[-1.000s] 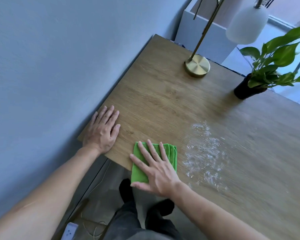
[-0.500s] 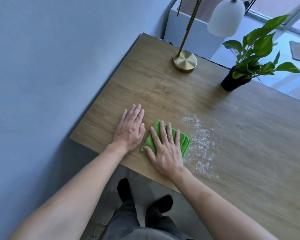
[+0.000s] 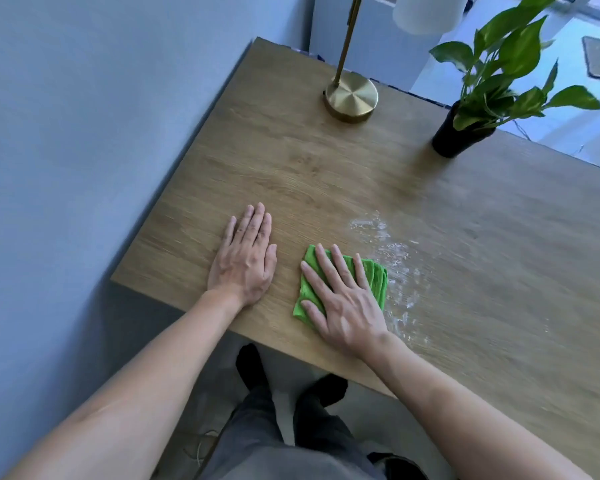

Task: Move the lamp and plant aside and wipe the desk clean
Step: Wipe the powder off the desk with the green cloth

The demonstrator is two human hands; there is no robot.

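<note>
My right hand [image 3: 343, 299] lies flat, fingers spread, pressing a folded green cloth [image 3: 374, 277] onto the wooden desk [image 3: 291, 161] near its front edge. Just right of the cloth is a patch of white powdery residue [image 3: 392, 258]. My left hand [image 3: 245, 259] rests flat and empty on the desk to the left of the cloth. The lamp, with a round brass base [image 3: 351, 95] and a white shade [image 3: 426, 12], stands at the desk's far edge. A green leafy plant in a black pot [image 3: 452, 138] stands to the right of the lamp.
A blue-grey wall [image 3: 84, 133] runs along the desk's left side. A white cabinet [image 3: 371, 39] stands behind the desk. My legs and dark socks [image 3: 253, 368] are on the floor below the front edge.
My right hand has slid the cloth from the front edge further onto the desk and toward the residue. My left hand moved right, away from the corner, and the two hands have since drawn slightly apart.
</note>
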